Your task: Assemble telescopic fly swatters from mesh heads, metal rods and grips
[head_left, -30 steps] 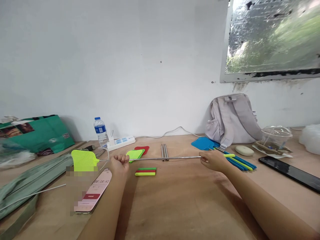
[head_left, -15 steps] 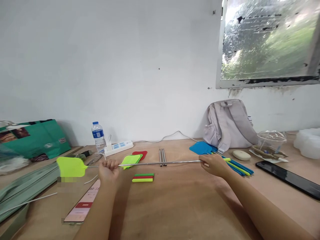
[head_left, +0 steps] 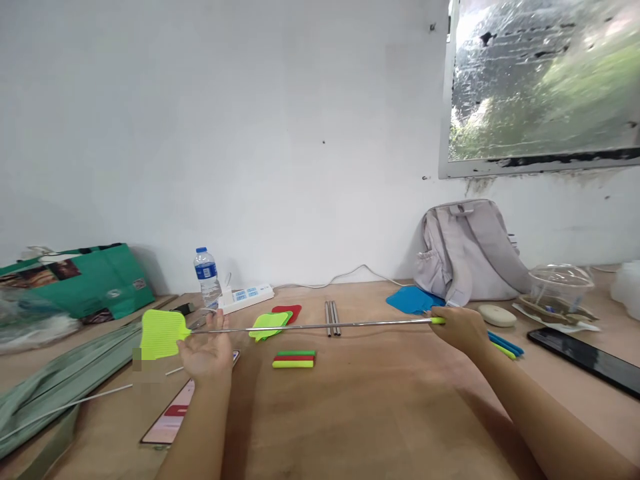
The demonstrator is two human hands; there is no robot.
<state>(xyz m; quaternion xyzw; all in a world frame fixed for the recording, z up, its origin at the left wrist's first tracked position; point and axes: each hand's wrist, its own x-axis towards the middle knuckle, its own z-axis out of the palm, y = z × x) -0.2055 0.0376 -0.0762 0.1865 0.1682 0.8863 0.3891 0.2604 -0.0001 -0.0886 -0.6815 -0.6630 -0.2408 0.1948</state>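
Note:
A fly swatter (head_left: 310, 326) with a lime-green head and a thin metal rod stretches level above the table between my hands. My right hand (head_left: 459, 328) is closed around its lime handle, whose end shows past the fingers. Beside the swatter's head, my left hand (head_left: 207, 355) is palm up and open, fingers spread, with the rod passing across the fingers. Beyond the rod lie loose lime and green swatter heads (head_left: 267, 323), a red swatter head (head_left: 287, 313) and short metal rods (head_left: 329, 320). Green, red and yellow handles (head_left: 293, 364) sit side by side nearer to me.
Blue swatter heads (head_left: 411, 300) lie by a grey backpack (head_left: 473, 253); blue and lime handles (head_left: 507, 343) are partly behind my right arm. A black phone (head_left: 580, 357) is at right. A lit phone (head_left: 167, 419), water bottle (head_left: 206, 277) and power strip (head_left: 247, 298) stand or lie left.
My left hand has opened from its grip on the rod and is now nearer the swatter's head. My right hand has shifted right with the handle, and the swatter has moved right.

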